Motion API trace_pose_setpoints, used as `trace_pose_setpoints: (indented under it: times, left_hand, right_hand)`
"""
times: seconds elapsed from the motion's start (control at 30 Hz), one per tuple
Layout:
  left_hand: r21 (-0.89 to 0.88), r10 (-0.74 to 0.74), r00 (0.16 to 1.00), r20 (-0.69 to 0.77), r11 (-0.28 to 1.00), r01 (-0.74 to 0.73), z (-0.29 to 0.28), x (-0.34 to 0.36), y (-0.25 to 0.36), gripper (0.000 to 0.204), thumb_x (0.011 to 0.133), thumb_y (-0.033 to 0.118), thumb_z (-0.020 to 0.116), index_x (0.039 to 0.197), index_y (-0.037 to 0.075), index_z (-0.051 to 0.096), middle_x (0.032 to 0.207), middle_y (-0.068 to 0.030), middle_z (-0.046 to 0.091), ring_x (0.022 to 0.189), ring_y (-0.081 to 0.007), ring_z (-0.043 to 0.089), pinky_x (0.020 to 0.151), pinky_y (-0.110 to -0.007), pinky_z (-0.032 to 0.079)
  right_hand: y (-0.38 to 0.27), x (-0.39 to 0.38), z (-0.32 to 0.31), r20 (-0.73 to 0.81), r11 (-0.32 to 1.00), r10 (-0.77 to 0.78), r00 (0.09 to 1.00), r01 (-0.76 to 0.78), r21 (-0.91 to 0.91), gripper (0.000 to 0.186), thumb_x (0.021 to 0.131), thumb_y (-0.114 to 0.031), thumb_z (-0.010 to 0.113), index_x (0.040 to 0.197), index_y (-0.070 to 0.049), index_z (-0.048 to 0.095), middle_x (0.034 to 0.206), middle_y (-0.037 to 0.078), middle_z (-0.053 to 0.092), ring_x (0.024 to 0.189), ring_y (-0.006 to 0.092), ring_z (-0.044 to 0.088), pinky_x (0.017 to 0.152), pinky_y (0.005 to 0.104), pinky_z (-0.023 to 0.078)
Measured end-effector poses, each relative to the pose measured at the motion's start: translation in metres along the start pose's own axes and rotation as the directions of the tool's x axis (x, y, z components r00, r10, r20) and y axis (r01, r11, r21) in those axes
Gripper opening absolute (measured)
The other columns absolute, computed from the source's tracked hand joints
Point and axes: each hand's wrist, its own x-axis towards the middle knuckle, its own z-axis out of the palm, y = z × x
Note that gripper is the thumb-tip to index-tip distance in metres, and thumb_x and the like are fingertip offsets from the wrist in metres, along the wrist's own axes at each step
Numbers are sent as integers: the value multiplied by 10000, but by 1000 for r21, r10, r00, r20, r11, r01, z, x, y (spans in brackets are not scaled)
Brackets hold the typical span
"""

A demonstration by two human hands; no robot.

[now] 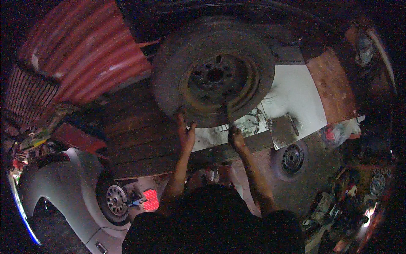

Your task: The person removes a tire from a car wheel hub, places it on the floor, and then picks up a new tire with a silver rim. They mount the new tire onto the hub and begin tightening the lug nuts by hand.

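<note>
A tyre [173, 63] on a dark steel rim [234, 74] lies on the workbench [139, 148]. My left hand [186, 131] is at the tyre's lower left, fingers apart, touching the sidewall. My right hand [237, 139] is closed around a dark bar-like tool [228, 114], which reaches up to the lower part of the rim; its tip is hard to make out. Stained white sheets [298, 91] lie beneath and right of the tyre, with a slim tool [293, 125] on them.
Red corrugated sheet [97, 46] is at upper left. A silver car body panel [72, 199] and a wheel [115, 199] are at lower left. Another wheel [291, 160] rests below the bench's right side. A brown board [330, 80] is at right; assorted clutter [351, 190] fills the lower right.
</note>
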Motion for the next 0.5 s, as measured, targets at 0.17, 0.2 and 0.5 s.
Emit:
trace_pose_setpoints:
  times: [0.17, 0.2, 0.5]
  left_hand:
    - [96, 58, 994, 91, 993, -67, -7, 9, -24, 689, 893, 31, 644, 1520, 65, 361, 1563, -146, 372, 1447, -276, 335, 1174, -403, 288]
    - [81, 54, 993, 104, 995, -63, -1, 12, -17, 688, 896, 34, 642, 1523, 69, 360, 1572, -144, 359, 1450, -276, 332, 1176, -402, 284]
    - [44, -153, 967, 202, 988, 147, -5, 6, -3, 723, 924, 45, 615, 1565, 101, 286, 1625, -130, 269, 1486, -266, 274, 1199, -396, 246]
  right_hand:
    - [-36, -19, 45, -189, 938, 166, 968, -95, 335, 546, 1019, -566, 396, 1075, -62, 598, 766, 51, 563, 682, 184, 542, 641, 377, 447]
    - [-21, -22, 61, -214, 929, 137, 967, -51, 367, 531, 1019, -560, 403, 1064, -68, 599, 749, 44, 555, 660, 182, 537, 618, 376, 442]
    - [16, -9, 73, -105, 839, 226, 968, -139, 527, 519, 1008, -582, 449, 1045, -87, 602, 701, 19, 511, 524, 169, 458, 465, 346, 378]
